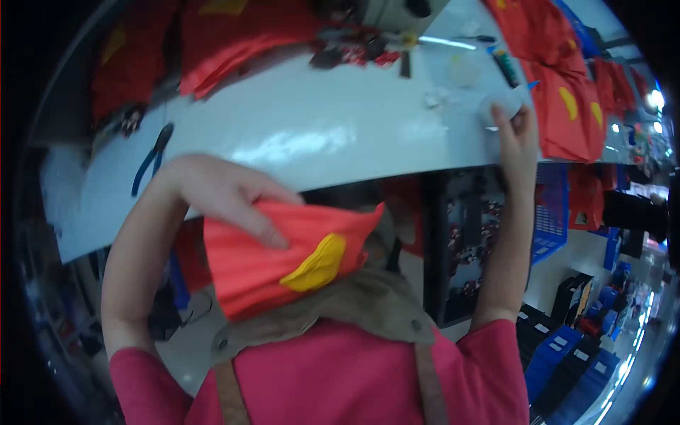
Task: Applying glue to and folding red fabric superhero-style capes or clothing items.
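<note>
A red piece of fabric (244, 273) with a yellow patch (319, 265) on it hangs at the table's near edge, just above the brown apron on my body. My left hand (227, 195) pinches its upper edge, thumb in front and fingers behind. Over at the right end of the table, my right hand (519, 138) reaches up with thumb and fingers bent at a small whitish round thing (499, 108). That thing is blurred, so its kind and whether it is gripped cannot be made out.
Blue-handled pliers (152, 157) lie on the white table (319, 142) at left. Red fabric pieces are piled at the far left (241, 39) and right (559, 106). Small red and dark parts (358, 55) sit at the back. A blue basket (550, 212) stands below, right.
</note>
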### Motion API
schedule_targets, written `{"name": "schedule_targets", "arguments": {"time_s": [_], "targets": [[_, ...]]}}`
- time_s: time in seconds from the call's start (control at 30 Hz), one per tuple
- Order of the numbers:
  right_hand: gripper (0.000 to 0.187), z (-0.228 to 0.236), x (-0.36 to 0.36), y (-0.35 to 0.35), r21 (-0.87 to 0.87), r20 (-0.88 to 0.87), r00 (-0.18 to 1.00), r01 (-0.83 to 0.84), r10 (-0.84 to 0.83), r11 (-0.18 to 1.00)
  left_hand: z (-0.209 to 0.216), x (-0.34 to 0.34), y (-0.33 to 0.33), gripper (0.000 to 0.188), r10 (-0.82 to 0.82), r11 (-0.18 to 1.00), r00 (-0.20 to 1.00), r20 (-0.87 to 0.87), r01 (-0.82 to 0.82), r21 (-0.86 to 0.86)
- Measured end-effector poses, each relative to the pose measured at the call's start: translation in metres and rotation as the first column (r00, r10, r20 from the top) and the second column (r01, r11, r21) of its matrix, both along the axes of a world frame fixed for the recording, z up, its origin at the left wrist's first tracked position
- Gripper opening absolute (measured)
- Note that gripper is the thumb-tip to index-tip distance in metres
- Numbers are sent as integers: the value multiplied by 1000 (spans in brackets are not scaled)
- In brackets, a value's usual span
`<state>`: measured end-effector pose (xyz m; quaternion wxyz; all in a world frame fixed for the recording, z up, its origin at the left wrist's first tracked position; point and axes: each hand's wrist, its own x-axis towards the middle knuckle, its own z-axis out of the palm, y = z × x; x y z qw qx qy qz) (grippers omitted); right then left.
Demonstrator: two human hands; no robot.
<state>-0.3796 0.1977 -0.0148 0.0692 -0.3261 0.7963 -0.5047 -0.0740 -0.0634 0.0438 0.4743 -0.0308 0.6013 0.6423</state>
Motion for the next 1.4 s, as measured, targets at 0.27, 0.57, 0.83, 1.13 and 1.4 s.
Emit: {"name": "schedule_targets", "arguments": {"time_s": [0.27,0.57,0.83,1.13,1.4], "targets": [[53,-21,-22,11,67,-571,803,253,-171,965,3,-5,5,35,7,1000,1000,-25,-7,-17],[45,51,161,-49,123,458,481,-867,748,483,24,-29,14,25,-173,982,983,-64,167,-93],[52,43,158,-53,-102,587,377,-844,716,527,1,44,-32,70,707,647,705,-56,-612,454],[57,42,163,-59,-94,768,373,-738,521,668,15,50,12,47,495,742,833,-246,-553,-379],[56,35,168,-54,-122,771,379,-701,512,703,16,49,24,41,596,742,769,-230,-638,-206]]}}
